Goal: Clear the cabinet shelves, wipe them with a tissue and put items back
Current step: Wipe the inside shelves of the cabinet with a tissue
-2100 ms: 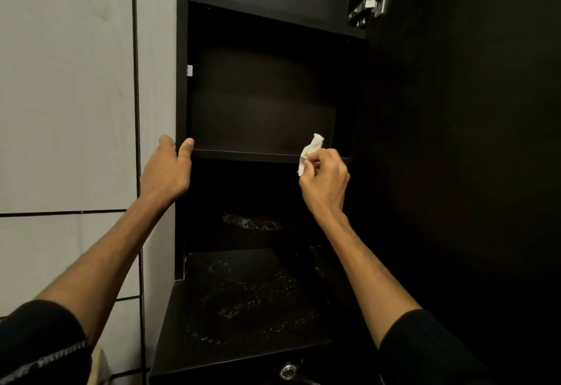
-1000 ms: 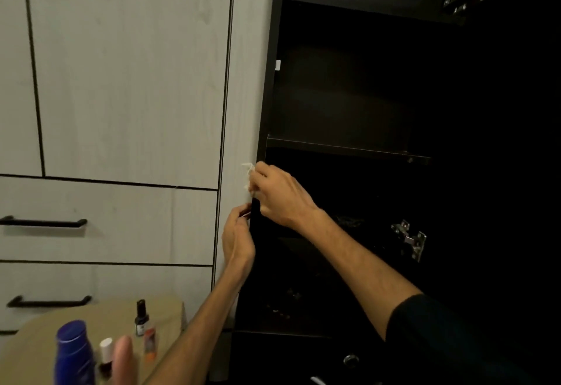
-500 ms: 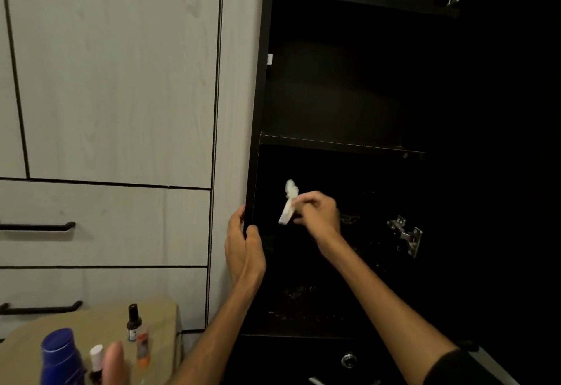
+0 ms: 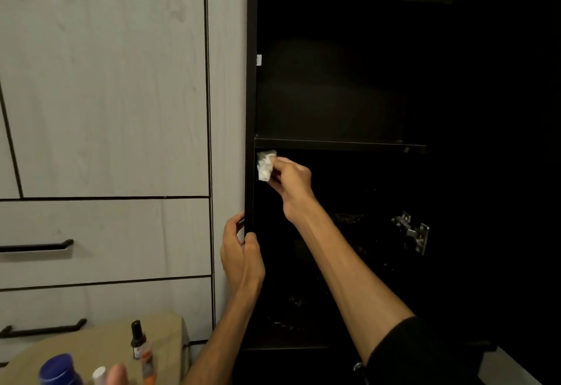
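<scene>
Clearly I'm in the wiping step: the cabinet [image 4: 334, 81] stands emptied, and its bottles [image 4: 138, 339] wait on the desk [image 4: 91, 345] at lower left. My right hand [image 4: 288, 181] pinches a crumpled white tissue [image 4: 265, 165] against the inner left wall, just under the middle shelf [image 4: 340, 144]. My left hand [image 4: 241, 251] is curled around the cabinet's front left edge, bracing. I judge the next move calls for dragging the tissue down that wall, then over the lower shelf, before restocking.
</scene>
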